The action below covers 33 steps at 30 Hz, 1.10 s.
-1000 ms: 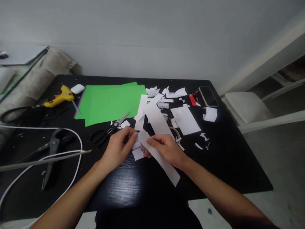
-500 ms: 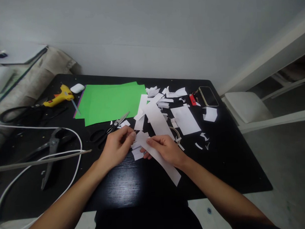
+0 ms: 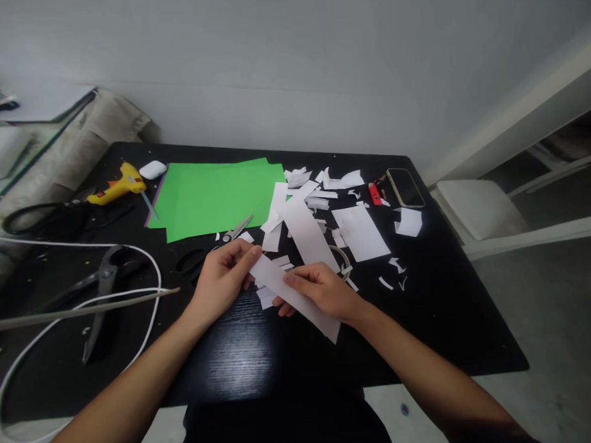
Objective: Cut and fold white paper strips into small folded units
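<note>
A long white paper strip [image 3: 273, 278] slants between my two hands above the front part of the black table. My left hand [image 3: 226, 270] pinches its upper left end between thumb and fingers. Farther down the strip, my right hand [image 3: 322, 290] grips it, thumb on top and fingers underneath, and the lower end sticks out past that hand. Small white paper pieces [image 3: 266, 297] lie on the table behind the strip. Just beyond my left hand are black-handled scissors [image 3: 237, 229], partly covered by it. Another wide white strip [image 3: 306, 234] lies behind my right hand.
Green sheets [image 3: 217, 198] lie at the back, with a yellow glue gun [image 3: 124, 184] and a white case [image 3: 153, 169] to their left. Large shears [image 3: 104, 283] and a white cable [image 3: 154, 271] occupy the left. A red lighter [image 3: 375, 194] and a phone [image 3: 405, 187] sit back right.
My left hand, before just short of the strip's end, now pinches that end. The strip has shifted up and left through my right hand, so less hangs below it.
</note>
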{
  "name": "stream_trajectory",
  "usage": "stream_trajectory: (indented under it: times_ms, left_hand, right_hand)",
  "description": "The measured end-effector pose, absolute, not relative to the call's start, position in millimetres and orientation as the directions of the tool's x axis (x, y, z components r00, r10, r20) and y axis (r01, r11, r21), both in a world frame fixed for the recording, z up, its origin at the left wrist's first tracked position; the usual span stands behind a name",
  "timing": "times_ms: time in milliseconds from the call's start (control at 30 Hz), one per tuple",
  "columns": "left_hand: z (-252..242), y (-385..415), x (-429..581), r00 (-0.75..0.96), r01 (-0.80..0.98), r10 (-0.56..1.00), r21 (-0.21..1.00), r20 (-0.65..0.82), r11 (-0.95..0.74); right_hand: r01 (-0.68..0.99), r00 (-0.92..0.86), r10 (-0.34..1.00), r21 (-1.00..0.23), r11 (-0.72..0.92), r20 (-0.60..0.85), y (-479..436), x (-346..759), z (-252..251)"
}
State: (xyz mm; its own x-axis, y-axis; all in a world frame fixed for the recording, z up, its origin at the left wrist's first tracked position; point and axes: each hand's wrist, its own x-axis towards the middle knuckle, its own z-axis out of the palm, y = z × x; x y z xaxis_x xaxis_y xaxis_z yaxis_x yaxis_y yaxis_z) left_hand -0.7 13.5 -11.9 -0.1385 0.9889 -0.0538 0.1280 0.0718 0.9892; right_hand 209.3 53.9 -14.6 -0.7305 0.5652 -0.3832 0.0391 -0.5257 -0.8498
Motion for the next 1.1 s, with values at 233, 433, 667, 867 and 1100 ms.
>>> stream_trajectory:
  times_ms: [233, 433, 667, 867, 1100]
  left_hand:
    - [-7.1, 17.9, -9.9, -0.020, 0.235, 0.997, 0.969, -0.078, 0.081]
    - [3.3, 3.9, -14.3, 0.303, 0.387, 0.926, 0.917, -0.223, 0.094]
    - [1.0, -12.9, -23.1, 0.275, 0.278, 0.906, 0.928, -0.323, 0.246]
    - [1.5, -18.7, -35.3, 0.304, 0.395, 0.900, 0.901, -0.314, 0.181]
    - [8.2, -24.1, -26.0, 0.443, 0.575, 0.825, 0.817, -0.350, 0.038]
  right_hand:
    - [0.119, -0.751, 0.506, -0.841, -0.527, -0.424, 58.1, 212.2, -16.1]
    - [0.219, -0.824, 0.364, -0.837, -0.502, -0.434, 53.7, 210.8, -9.3]
    - [0.278, -0.840, 0.307, -0.841, -0.464, -0.447, 49.1, 214.9, -4.4]
    - [0.371, -0.821, 0.265, -0.826, -0.423, -0.505, 52.2, 222.3, -2.4]
    - [0.425, -0.843, 0.190, -0.839, -0.341, -0.504, 49.2, 215.8, -4.2]
